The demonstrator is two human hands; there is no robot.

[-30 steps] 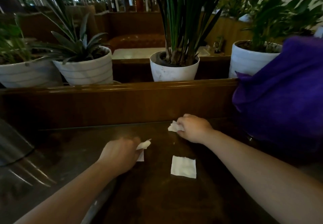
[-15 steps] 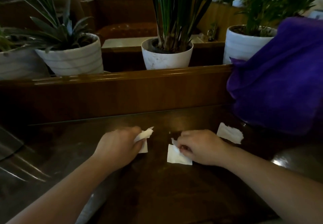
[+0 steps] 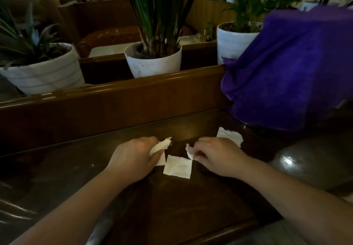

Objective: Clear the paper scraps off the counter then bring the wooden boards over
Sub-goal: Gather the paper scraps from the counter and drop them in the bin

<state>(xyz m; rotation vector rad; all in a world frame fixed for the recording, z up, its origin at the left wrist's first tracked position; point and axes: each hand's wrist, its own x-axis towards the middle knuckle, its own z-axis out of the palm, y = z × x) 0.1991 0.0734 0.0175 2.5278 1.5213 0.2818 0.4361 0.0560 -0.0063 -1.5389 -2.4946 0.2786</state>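
Observation:
My left hand (image 3: 133, 158) rests on the dark wooden counter (image 3: 172, 206), closed around crumpled white paper scraps (image 3: 161, 146) that stick out past my fingers. My right hand (image 3: 215, 155) pinches a small white scrap (image 3: 189, 151) between thumb and fingers. A flat square white scrap (image 3: 178, 166) lies on the counter between my two hands, touching the edge of the left hand's bundle. Another torn white scrap (image 3: 230, 136) lies just behind my right hand. No wooden boards are in view.
A purple towel (image 3: 290, 72) is draped over something at the right rear of the counter. A raised wooden ledge (image 3: 114, 99) runs along the back, with white plant pots (image 3: 152, 61) behind it. A rounded dark glossy object (image 3: 313, 162) sits at the right.
My right hand picked a scrap up near the back ledge and came toward me, beside the square scrap. The view shifted, bringing another scrap into sight at the right. My left hand kept its scraps.

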